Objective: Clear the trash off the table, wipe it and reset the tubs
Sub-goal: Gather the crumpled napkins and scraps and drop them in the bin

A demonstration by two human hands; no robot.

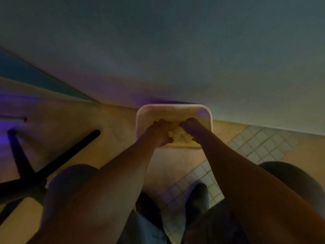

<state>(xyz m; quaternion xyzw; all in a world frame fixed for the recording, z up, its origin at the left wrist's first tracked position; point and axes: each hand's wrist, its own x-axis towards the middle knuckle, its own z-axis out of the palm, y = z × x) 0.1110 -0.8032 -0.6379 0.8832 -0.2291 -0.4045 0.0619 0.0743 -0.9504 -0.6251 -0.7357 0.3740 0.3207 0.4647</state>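
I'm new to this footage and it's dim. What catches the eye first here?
Both hands, the left hand and right hand, reach down into a pale tub on the floor by the wall, handling light crumpled stuff. A black table base stands left; dark shoes show below.

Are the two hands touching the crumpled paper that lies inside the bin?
Touching. The head view shows the left hand and the right hand inside the bin, pressed against both sides of the crumpled paper.
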